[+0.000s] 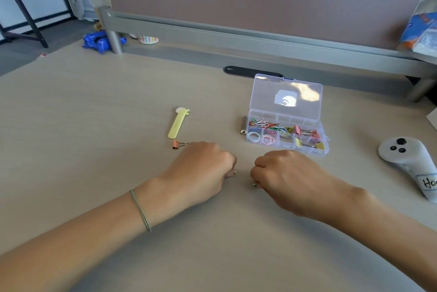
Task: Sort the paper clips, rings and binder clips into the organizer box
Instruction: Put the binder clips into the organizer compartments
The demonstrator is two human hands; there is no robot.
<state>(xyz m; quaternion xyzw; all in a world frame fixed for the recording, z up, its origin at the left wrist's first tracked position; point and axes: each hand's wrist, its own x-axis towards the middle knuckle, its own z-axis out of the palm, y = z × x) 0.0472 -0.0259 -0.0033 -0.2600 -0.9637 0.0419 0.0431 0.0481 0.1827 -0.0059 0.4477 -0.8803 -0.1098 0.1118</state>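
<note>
Head view: both hands rest on desk (94, 93) near its front edge, fingers curled. Left hand (203, 168) pinches a small metal clip (234, 174); right hand (283, 173) pinches another small clip (255, 184). Organizer box (287, 135), lid up, sits toward back edge, just beyond right hand, w/ paper clips (264, 123), rings (260, 137), binder clips (307, 131) in separate compartments. One orange binder clip (178, 144) lies loose beside left hand.
</note>
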